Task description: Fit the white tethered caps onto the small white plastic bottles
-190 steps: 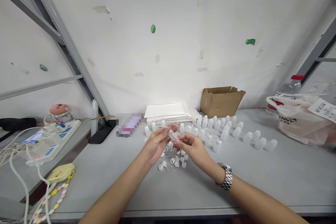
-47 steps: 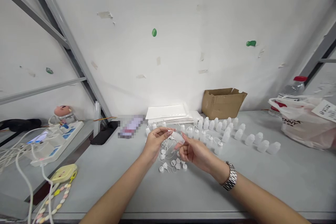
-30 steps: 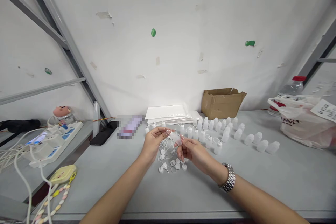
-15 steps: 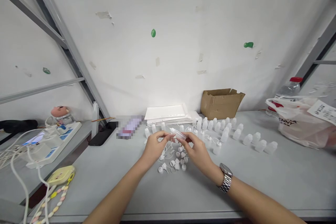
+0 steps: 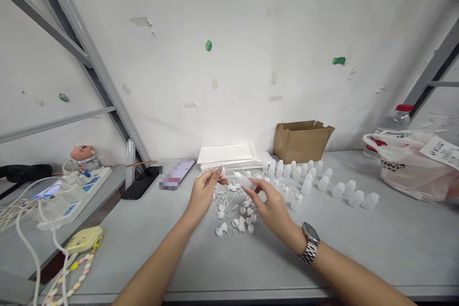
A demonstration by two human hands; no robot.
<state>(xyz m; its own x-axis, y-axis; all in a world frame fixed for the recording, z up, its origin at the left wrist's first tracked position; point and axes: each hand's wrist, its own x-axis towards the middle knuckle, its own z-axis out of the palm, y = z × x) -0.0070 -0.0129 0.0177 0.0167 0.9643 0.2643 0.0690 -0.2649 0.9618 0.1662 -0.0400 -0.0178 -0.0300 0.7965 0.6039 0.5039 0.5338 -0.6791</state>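
Observation:
My left hand is closed in a pinch, its fingertips beside a small white piece. Whether that piece is in the pinch or stands behind it, I cannot tell. In my right hand a small translucent dropper bottle lies tilted, its pointed tip towards the left hand. A gap separates the two hands. Below them, loose white caps with thin tethers lie in a heap. Capped bottles, among them one capped bottle, stand around the hands. Farther right, several bottles without caps stand in loose rows.
Against the wall are a stack of white paper and a cardboard box. A plastic bag sits at the right. To the left are a dark phone, another phone, a power strip with cables and a beaded strap.
My hands have come apart: the left has moved a little left, away from the bottle. My right hand still holds the bottle, and its pointed tip now shows.

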